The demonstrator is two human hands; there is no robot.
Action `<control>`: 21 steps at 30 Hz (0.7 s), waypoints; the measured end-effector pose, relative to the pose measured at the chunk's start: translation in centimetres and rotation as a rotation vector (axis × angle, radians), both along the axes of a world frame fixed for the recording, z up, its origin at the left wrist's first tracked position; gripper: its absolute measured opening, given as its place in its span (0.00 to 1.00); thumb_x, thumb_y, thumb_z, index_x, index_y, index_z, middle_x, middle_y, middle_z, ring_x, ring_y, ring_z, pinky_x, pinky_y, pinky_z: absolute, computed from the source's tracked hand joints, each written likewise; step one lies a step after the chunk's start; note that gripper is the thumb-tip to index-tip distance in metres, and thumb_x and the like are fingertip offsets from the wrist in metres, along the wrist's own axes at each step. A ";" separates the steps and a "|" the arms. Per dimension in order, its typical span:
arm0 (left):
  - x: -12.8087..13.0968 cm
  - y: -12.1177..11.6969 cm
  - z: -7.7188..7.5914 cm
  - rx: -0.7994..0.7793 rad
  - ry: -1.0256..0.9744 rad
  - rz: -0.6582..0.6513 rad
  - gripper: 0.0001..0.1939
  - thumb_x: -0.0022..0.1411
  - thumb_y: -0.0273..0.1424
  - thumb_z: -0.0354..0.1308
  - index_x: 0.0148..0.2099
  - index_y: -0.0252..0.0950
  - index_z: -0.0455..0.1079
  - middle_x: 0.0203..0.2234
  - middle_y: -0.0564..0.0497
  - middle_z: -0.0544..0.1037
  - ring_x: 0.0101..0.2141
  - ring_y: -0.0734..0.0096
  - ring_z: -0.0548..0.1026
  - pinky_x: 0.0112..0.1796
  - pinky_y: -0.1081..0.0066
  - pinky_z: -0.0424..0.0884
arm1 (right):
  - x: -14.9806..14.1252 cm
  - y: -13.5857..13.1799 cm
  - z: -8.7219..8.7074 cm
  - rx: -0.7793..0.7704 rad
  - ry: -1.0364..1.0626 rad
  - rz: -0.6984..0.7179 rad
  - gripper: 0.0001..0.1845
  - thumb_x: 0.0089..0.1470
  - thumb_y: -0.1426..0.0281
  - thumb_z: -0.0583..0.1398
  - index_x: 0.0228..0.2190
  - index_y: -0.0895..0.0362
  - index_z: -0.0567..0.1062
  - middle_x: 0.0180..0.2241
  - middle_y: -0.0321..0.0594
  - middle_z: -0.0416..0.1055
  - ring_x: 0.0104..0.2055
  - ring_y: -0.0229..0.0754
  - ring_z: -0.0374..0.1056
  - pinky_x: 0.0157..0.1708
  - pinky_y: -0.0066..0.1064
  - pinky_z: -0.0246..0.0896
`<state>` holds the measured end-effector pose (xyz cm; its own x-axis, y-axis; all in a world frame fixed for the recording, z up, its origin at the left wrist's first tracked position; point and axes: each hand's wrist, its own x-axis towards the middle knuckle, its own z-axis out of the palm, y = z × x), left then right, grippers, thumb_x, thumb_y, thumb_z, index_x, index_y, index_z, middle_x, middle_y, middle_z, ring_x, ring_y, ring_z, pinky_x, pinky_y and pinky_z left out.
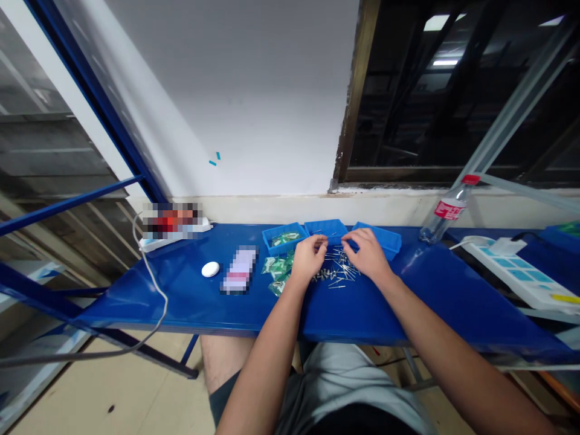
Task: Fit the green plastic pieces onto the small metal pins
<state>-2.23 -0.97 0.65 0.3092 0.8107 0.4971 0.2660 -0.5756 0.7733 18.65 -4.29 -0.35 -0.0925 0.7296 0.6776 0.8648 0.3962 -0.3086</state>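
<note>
My left hand (309,257) and my right hand (368,254) rest on the blue bench top (408,290), close together, over a scatter of small metal pins (335,275). Both hands have their fingers curled in a pinch; what sits between the fingertips is too small to make out. Just left of my left hand lie several small green parts (277,269). Three shallow blue trays stand behind the hands: the left tray (284,238) holds green parts, the middle tray (326,229) and the right tray (378,239) show little inside.
A white oval object (211,269) and a blurred flat item (238,269) lie to the left. A white power strip (174,238) with its cable sits at the back left. A plastic bottle (446,214) with a red cap and another power strip (521,275) are on the right.
</note>
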 end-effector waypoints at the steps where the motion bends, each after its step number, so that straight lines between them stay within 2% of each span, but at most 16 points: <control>1: 0.0 0.0 0.0 0.007 -0.003 0.003 0.10 0.70 0.29 0.59 0.49 0.36 0.79 0.44 0.46 0.85 0.42 0.63 0.84 0.49 0.63 0.81 | -0.6 -0.1 -0.1 -0.028 -0.010 0.105 0.09 0.65 0.68 0.59 0.41 0.53 0.80 0.43 0.45 0.79 0.50 0.53 0.69 0.55 0.47 0.63; 3: -0.1 0.0 0.1 0.015 -0.006 0.017 0.10 0.70 0.30 0.59 0.49 0.37 0.79 0.44 0.46 0.85 0.43 0.62 0.84 0.50 0.63 0.80 | -1.6 -0.1 -0.5 -0.087 -0.039 0.254 0.09 0.63 0.69 0.62 0.44 0.52 0.80 0.46 0.44 0.79 0.51 0.52 0.70 0.55 0.46 0.66; 6: -0.1 -0.1 0.2 0.012 -0.002 0.041 0.10 0.70 0.30 0.58 0.49 0.37 0.79 0.44 0.46 0.85 0.43 0.62 0.84 0.50 0.63 0.80 | -2.4 0.3 -1.4 -0.155 -0.106 0.333 0.11 0.61 0.74 0.62 0.44 0.53 0.81 0.48 0.45 0.80 0.52 0.52 0.71 0.56 0.45 0.67; 12: 0.0 -0.2 0.3 0.015 0.017 0.050 0.10 0.71 0.31 0.58 0.49 0.37 0.79 0.44 0.46 0.85 0.42 0.62 0.84 0.49 0.64 0.80 | -1.9 0.9 -1.9 -0.246 -0.174 0.255 0.12 0.63 0.77 0.59 0.42 0.52 0.82 0.44 0.43 0.82 0.48 0.51 0.74 0.51 0.42 0.68; 16: 0.0 -0.3 0.4 0.019 0.026 0.052 0.10 0.71 0.31 0.58 0.49 0.37 0.79 0.44 0.46 0.85 0.42 0.62 0.84 0.49 0.64 0.80 | -2.0 0.8 -1.8 -0.249 -0.185 0.196 0.10 0.62 0.77 0.61 0.40 0.53 0.80 0.41 0.42 0.82 0.46 0.50 0.74 0.49 0.41 0.67; 21: 0.0 -0.3 0.3 0.018 0.037 0.055 0.11 0.71 0.31 0.58 0.49 0.36 0.79 0.44 0.46 0.85 0.43 0.62 0.84 0.51 0.63 0.79 | -2.1 0.9 -2.1 -0.240 -0.156 0.199 0.10 0.61 0.79 0.60 0.40 0.53 0.78 0.41 0.42 0.81 0.46 0.50 0.74 0.48 0.39 0.67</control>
<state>-2.27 -1.22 0.97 0.2833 0.8180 0.5006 0.3260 -0.5731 0.7518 16.52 -3.37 -2.40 -0.3374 0.8237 0.4558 0.8221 0.4937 -0.2837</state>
